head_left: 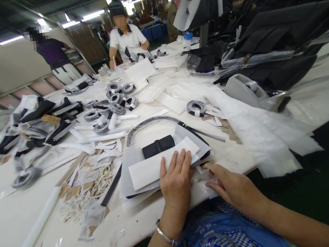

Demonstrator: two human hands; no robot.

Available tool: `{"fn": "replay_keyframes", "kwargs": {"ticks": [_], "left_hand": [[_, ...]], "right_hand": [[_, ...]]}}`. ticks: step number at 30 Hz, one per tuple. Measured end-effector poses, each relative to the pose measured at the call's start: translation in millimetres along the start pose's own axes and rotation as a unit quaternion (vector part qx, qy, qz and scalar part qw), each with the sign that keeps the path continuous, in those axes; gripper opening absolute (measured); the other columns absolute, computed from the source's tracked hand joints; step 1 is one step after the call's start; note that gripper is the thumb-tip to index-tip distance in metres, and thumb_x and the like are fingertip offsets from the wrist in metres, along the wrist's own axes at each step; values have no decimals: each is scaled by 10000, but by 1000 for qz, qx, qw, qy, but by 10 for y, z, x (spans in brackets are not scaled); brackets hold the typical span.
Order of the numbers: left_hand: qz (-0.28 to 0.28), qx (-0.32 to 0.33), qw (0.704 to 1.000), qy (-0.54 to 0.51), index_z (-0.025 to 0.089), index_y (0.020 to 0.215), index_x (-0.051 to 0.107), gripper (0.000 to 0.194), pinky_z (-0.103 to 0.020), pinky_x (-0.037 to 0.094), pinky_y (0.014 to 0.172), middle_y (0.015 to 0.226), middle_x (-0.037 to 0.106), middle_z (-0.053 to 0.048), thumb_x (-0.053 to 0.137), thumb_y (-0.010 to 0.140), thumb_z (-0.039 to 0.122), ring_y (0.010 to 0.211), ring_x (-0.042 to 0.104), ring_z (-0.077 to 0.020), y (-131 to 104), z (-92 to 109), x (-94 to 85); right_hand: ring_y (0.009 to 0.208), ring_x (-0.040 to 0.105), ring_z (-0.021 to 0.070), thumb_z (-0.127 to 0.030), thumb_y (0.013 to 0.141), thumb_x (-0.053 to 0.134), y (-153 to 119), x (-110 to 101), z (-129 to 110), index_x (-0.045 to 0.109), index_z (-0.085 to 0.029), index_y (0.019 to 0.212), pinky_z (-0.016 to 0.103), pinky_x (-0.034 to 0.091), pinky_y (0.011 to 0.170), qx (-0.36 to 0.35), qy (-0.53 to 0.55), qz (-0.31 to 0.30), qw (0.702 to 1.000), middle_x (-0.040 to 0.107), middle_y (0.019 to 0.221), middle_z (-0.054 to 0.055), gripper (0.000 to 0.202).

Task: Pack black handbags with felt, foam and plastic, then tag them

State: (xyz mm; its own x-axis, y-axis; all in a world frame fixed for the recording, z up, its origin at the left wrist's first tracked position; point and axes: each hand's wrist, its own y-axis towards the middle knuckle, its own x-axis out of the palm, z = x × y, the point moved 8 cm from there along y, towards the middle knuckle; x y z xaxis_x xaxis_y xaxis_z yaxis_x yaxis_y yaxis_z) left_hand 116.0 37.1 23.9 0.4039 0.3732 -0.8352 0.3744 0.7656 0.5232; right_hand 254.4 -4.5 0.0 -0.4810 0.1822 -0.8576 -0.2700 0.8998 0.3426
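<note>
In front of me on the table lies a black handbag [202, 137] with its handle [152, 121] arched away from me, partly covered by white tissue paper [125, 174]. On top rest a folded black strap-like piece [158, 146] and a white foam sheet [143, 172]. My left hand [175, 179] lies flat on the foam sheet, fingers stretched out. At the bag's near right corner my right hand [236, 187] has thumb and fingers closed on thin clear plastic film [202, 181]. The fingertips' exact contact with the film is blurred.
Left of the bag are white cords [104, 178] and small tags. Wrapped coiled straps [115, 97] lie farther back. White plastic bags [246, 132] and a grey tape dispenser [246, 90] are to the right, near black bags [286, 31]. A co-worker [128, 38] works across the table.
</note>
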Motion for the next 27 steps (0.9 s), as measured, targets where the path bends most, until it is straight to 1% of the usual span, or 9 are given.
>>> {"fn": "replay_keyframes", "kwargs": {"ticks": [4, 7, 10, 15, 18, 20, 22, 25, 27], "left_hand": [[-4, 0, 1000, -4, 273, 1417, 502, 454, -508, 272, 1208, 1400, 585, -17, 548, 972, 198, 1316, 543, -220, 1, 0, 1], [-7, -2, 1000, -4, 266, 1413, 503, 443, -509, 266, 1210, 1409, 577, -9, 548, 977, 205, 1322, 536, -216, -7, -3, 4], [-8, -4, 1000, -2, 264, 1407, 506, 432, -508, 260, 1211, 1417, 570, -2, 557, 979, 228, 1325, 533, -214, -18, -7, 15], [-6, -3, 1000, 0, 265, 1409, 501, 432, -500, 247, 1215, 1419, 570, -1, 559, 981, 241, 1333, 524, -211, -15, -9, 18], [-2, -1, 1000, 0, 266, 1399, 512, 421, -497, 251, 1212, 1408, 580, -4, 556, 982, 239, 1322, 535, -214, -4, -4, 4], [-3, -1, 1000, -1, 265, 1397, 515, 416, -497, 258, 1209, 1405, 582, -8, 555, 983, 247, 1316, 541, -216, 2, -3, 1], [-4, -2, 1000, -2, 266, 1399, 512, 418, -500, 261, 1207, 1407, 581, -6, 554, 984, 251, 1316, 541, -218, 5, -3, 3], [-5, -2, 1000, -3, 271, 1401, 510, 421, -501, 264, 1205, 1405, 580, -4, 551, 983, 235, 1315, 542, -220, 9, -3, 6], [-4, -1, 1000, -3, 275, 1397, 515, 420, -499, 268, 1203, 1399, 586, -7, 551, 982, 227, 1310, 547, -221, 14, -1, 1]], "right_hand": [[1000, 684, 284, -361, 999, 492, 27, -84, -21, 491, -156, 1342, 369, 597, 706, -14, -64, 39, 997, 629, 1246, 160, 399], [1013, 657, 288, -362, 966, 578, 16, -148, -27, 595, -151, 1174, 418, 574, 817, -57, -74, 75, 993, 657, 1169, 151, 297], [1005, 646, 251, -258, 958, 607, -48, -130, -68, 656, -189, 1039, 450, 519, 936, -136, -60, 76, 986, 698, 1068, 91, 117], [1246, 545, 274, -189, 959, 602, -175, -100, -77, 676, -227, 1182, 546, 345, 1127, -182, -75, 85, 977, 647, 1302, 85, 238], [1286, 518, 283, -323, 978, 585, -222, -48, -78, 645, -220, 1267, 572, 244, 1180, -185, -79, 60, 978, 640, 1331, 85, 312], [1323, 480, 310, -517, 957, 561, -262, 15, -114, 589, -167, 1345, 594, 142, 1210, -209, -87, 28, 974, 631, 1344, 112, 523], [1362, 431, 332, -601, 923, 558, -301, 78, -143, 532, -111, 1399, 599, 75, 1220, -228, -98, 0, 969, 603, 1376, 137, 684], [1379, 411, 316, -305, 938, 577, -304, 107, -109, 518, -144, 1421, 587, 157, 1211, -201, -101, -7, 974, 559, 1419, 126, 512], [1337, 458, 293, -118, 890, 520, -283, 81, -79, 553, -187, 1396, 569, 257, 1183, -178, -85, 10, 980, 580, 1376, 117, 511]]}}
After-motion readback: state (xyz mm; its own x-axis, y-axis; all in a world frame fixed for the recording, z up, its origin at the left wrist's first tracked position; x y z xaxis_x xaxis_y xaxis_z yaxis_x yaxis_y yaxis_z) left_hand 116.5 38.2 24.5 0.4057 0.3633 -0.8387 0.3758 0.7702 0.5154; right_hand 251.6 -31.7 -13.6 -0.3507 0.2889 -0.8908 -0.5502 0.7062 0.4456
